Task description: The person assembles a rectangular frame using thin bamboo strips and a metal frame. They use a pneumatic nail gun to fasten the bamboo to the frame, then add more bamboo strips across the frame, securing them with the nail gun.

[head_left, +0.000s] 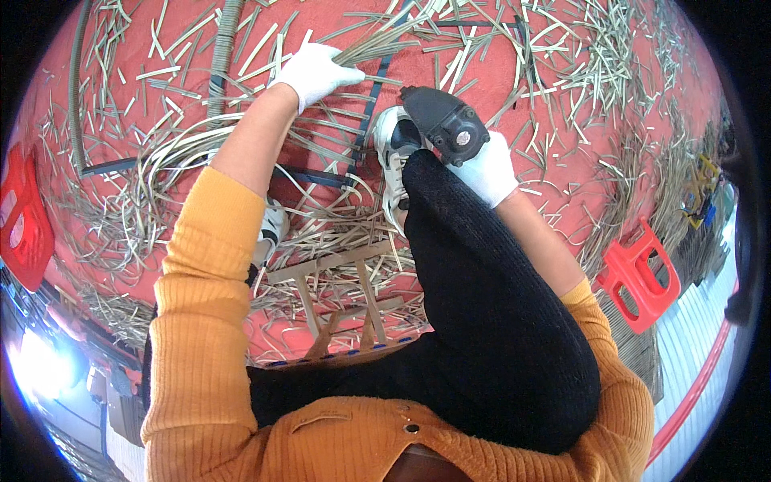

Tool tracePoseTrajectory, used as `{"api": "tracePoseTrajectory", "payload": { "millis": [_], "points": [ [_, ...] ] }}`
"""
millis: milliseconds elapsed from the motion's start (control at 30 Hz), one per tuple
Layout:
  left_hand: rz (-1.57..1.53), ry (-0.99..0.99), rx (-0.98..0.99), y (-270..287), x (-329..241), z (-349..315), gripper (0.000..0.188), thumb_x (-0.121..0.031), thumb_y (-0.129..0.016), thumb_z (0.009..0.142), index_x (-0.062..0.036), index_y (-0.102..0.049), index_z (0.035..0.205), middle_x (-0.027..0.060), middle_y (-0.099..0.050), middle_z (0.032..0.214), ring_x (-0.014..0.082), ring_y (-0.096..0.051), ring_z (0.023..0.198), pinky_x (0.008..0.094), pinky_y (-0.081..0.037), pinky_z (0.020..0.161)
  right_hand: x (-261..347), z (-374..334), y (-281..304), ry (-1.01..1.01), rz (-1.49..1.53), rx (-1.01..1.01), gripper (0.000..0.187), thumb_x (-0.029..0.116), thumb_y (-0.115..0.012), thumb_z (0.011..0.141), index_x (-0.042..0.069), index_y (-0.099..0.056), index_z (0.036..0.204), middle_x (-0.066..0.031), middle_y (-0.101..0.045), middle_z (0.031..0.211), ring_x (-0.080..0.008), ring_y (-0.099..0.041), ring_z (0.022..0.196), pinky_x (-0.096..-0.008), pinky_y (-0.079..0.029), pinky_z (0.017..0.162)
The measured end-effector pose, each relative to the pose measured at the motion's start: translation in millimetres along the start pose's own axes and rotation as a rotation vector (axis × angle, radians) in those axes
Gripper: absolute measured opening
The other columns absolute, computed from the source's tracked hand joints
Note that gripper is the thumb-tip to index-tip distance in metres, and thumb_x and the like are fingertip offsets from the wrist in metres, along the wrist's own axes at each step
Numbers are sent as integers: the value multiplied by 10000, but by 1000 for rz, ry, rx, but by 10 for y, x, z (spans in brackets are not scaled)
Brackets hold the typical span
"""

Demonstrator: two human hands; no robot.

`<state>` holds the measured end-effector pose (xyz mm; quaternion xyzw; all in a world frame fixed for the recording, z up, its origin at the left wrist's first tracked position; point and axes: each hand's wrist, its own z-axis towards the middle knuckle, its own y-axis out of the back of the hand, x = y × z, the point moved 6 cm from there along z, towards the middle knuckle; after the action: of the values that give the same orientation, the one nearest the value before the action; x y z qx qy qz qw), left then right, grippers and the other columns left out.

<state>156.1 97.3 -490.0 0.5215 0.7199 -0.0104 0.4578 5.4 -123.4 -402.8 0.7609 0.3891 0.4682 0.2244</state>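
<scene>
My left hand (pixel 312 76), in a white glove, grips one end of a bundle of thin greenish-tan strips (pixel 381 44) that fan out to the right. Below it lies a dark flat-barred frame (pixel 372 103), with several strips laid across its bars. My right hand (pixel 488 170), also gloved in white, is wrapped round a black power tool (pixel 446 124) with a rounded, bolted housing. The tool is held over my right shoe (pixel 392 153), beside my bent knee, and most of its grip is hidden by the glove.
Loose cut strips (pixel 594 72) litter the red floor (pixel 514 205). A wrapped bar (pixel 227 48) stands at the upper left. Between my legs is a wooden slatted piece (pixel 365 277). Red plastic stools lie at the right (pixel 642 277) and far left (pixel 24 225).
</scene>
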Motion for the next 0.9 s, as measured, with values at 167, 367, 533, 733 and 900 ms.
{"api": "tracePoseTrajectory", "payload": {
  "millis": [167, 367, 533, 733, 900],
  "points": [
    [131, -5, -41, 21, 89, 16, 434, -447, -654, 846, -56, -751, 1007, 181, -723, 922, 325, -691, 883, 405, -527, 859, 80, 68, -61, 21, 5, 75, 285, 301, -696, 813, 119, -691, 1033, -197, -694, 813, -399, -679, 802, -446, -554, 680],
    [260, -3, -96, 5, 137, 39, 479, -432, -606, 867, -45, -717, 1127, 194, -718, 988, 321, -694, 915, 404, -533, 890, 156, 101, -54, 48, 34, 49, 287, 277, -707, 796, 118, -687, 1035, -199, -687, 787, -399, -679, 778, -445, -553, 662],
    [213, -72, -228, 22, 173, 45, 504, -457, -682, 816, -25, -725, 1071, 220, -711, 917, 355, -693, 893, 432, -525, 857, 184, 126, -73, 63, -19, 62, 293, 273, -707, 792, 118, -686, 1040, -197, -684, 778, -399, -679, 769, -445, -552, 654],
    [204, -47, -246, 24, 208, 23, 521, -466, -678, 819, -24, -720, 1092, 220, -712, 929, 361, -692, 907, 433, -524, 865, 192, 151, -91, 63, 7, 37, 295, 271, -710, 787, 114, -684, 1035, -197, -683, 777, -404, -677, 765, -448, -550, 651],
    [260, 51, -105, -18, 230, 16, 583, -455, -606, 859, -53, -650, 1279, 194, -686, 1180, 317, -672, 1078, 397, -516, 974, 218, 172, -100, 58, 26, 32, 291, 256, -714, 781, 101, -688, 1026, -204, -681, 782, -405, -676, 767, -448, -550, 653]
  ]
}}
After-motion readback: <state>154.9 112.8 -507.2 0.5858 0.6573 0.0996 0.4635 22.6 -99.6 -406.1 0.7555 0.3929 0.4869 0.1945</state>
